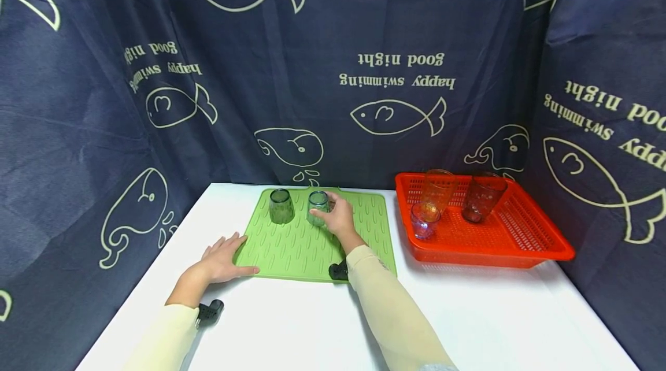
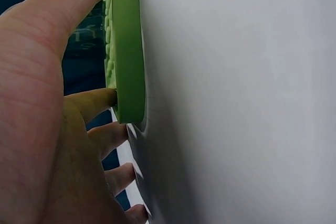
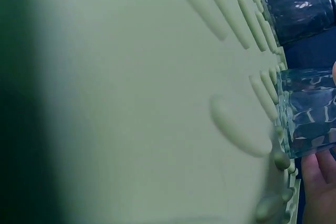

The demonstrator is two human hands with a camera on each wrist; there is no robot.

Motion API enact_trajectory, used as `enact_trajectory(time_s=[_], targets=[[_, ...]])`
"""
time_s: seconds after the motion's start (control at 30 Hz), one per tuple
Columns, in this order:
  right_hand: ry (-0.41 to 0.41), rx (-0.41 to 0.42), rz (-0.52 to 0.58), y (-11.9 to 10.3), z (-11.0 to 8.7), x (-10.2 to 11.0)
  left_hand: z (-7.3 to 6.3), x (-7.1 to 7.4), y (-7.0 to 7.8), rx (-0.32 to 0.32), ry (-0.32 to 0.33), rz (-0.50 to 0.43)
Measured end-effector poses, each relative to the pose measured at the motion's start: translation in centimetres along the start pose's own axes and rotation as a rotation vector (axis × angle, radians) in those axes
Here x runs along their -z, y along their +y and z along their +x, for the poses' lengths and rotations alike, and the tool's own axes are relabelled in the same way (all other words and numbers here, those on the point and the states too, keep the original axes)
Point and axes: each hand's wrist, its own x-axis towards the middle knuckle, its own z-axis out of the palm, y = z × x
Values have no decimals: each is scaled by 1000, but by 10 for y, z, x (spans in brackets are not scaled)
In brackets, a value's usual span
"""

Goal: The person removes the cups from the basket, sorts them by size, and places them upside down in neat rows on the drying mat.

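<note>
A light bluish drinking glass [image 1: 317,218] stands on the green ridged mat [image 1: 281,256], and my right hand [image 1: 339,218] grips it around the side. In the right wrist view the same glass [image 3: 310,111] has its end against the mat, fingers [image 3: 317,182] at its side. To its left, a darker glass [image 1: 281,209] sits on the mat with its narrower end up. My left hand [image 1: 221,258] rests at the mat's front left corner, fingers spread. The left wrist view has thumb and index finger [image 2: 97,103] at the mat's thick edge [image 2: 128,51], other fingertips on the table.
On the right stands a red plastic basket [image 1: 481,249] holding a tall clear glass [image 1: 439,189], a darker tumbler [image 1: 483,197] that leans, and a small purplish glass [image 1: 425,222]. The white table [image 1: 291,325] is bordered by dark blue curtains [image 1: 333,70] with fish drawings.
</note>
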Motion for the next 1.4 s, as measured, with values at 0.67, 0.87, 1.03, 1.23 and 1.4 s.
enact_trajectory(time_s=[0.67,0.87,1.03,1.23,1.4], targets=[[-10,-52,86,4,-6,8,-2,-5,4,-7,8,-6],[-3,-37,154,3,-17,18,-3,-5,2,-17,15,1],[-15,-25,261,1,-32,33,-5,-2,2,-28,25,7],[-32,-28,318,0,-49,53,-4,1,3,-19,18,12],[-23,-11,359,2,-65,68,-3,2,4,-17,16,11]])
